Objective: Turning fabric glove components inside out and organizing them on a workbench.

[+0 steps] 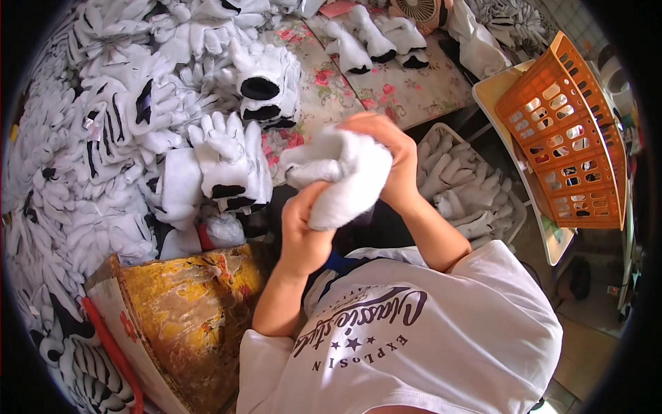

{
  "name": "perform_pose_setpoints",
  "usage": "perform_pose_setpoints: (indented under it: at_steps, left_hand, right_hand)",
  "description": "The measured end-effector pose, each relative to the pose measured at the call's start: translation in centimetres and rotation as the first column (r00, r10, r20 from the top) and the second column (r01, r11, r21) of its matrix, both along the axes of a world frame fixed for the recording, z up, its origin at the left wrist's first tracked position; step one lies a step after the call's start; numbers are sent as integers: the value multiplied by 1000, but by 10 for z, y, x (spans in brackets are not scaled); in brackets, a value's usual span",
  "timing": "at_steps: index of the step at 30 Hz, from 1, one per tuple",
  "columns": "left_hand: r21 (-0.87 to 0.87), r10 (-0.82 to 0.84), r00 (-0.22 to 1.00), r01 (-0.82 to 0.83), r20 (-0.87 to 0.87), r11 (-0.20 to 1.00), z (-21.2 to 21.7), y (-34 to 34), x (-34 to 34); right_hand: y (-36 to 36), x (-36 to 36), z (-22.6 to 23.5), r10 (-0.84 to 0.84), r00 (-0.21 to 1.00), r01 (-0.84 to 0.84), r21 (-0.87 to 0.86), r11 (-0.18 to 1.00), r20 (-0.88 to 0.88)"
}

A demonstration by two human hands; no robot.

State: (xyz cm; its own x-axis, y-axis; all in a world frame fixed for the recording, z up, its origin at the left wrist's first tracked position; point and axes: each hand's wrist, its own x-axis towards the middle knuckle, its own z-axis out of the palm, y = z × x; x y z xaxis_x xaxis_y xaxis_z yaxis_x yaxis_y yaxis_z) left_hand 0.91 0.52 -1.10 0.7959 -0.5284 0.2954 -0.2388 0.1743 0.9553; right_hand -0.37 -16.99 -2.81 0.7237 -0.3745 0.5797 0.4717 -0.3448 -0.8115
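Observation:
Between my two hands, over the near edge of the table, is a white fleece glove [352, 176], bunched up. My left hand [303, 224] grips its lower left side, thumb pressed into the fabric. The right hand [389, 148] is wrapped over its upper right side, slightly smeared by motion; some fingers are hidden behind the cloth. To the left lies a stack of white gloves [231, 162] with black showing at their cuffs. Another stack [265, 76] sits farther back. Several more gloves [376, 41] lie on the far part of the table.
A flower-patterned cover [324, 76] lies on the table. Heaps of white gloves [103, 138] fill the left side. At right, a plastic bin [520, 214] holds more white pieces, beside an orange basket [572, 131]. A worn yellow-topped box [189, 297] stands near left; a small fan [417, 10] is at the back.

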Motion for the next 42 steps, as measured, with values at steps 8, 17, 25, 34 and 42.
perform_pose_setpoints:
  at_steps: [8,17,25,34,42]
  left_hand:
    - [-667,-639,289,2,-712,745,-2,11,10]
    - [-812,-809,115,-189,-577,552,-27,7,-13]
    - [-739,-675,471,69,-568,670,-30,-3,-16]
    - [83,312,946,-305,-84,949,-15,-7,12]
    - [49,478,416,-791,773,610,-38,-24,32]
  right_hand:
    - [-8,-30,-18,838,496,-502,863,63,227]
    - [5,-23,-56,727,444,-176,847,-502,523]
    - [1,-18,-64,685,375,-215,777,-591,625]
    - [14,-36,-22,349,880,-156,498,853,-322]
    - [42,-27,-46,-282,959,251,-349,903,-37]
